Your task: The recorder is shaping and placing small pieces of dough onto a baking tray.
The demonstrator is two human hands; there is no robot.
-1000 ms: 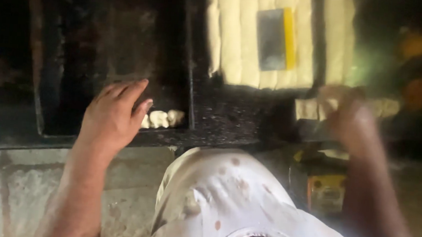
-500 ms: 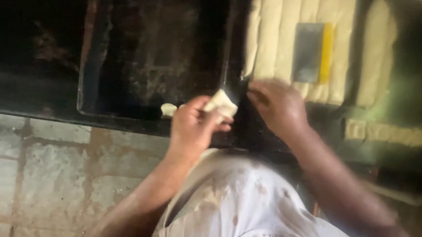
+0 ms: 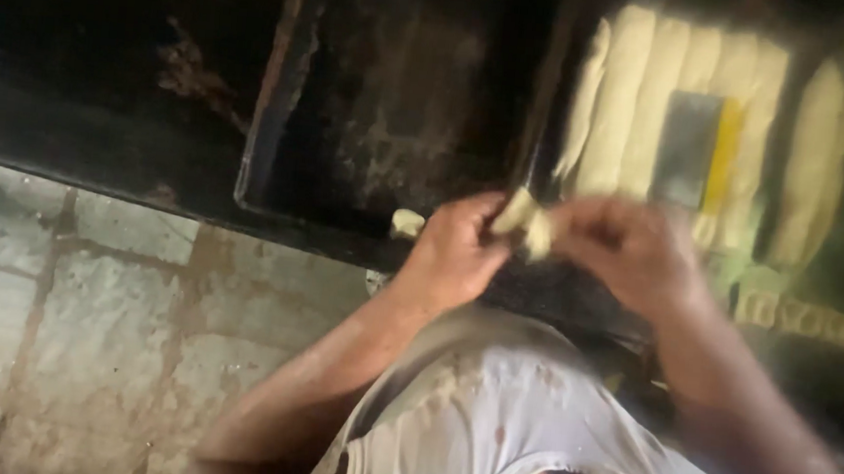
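Over dark tray (image 3: 277,170): dough piece (image 3: 527,220), likely soft, light, tearable; left hand (image 3: 456,255) and right hand (image 3: 631,254) together, pinching its ends.

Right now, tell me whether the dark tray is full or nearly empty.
Nearly empty: the dark tray shows bare black metal, with one dough piece near its front edge.

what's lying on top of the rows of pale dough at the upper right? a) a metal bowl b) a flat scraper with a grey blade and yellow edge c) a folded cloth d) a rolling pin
b: a flat scraper with a grey blade and a yellow edge rests on the rows of pale dough, above the right hand, which works a small piece of dough together with the left hand.
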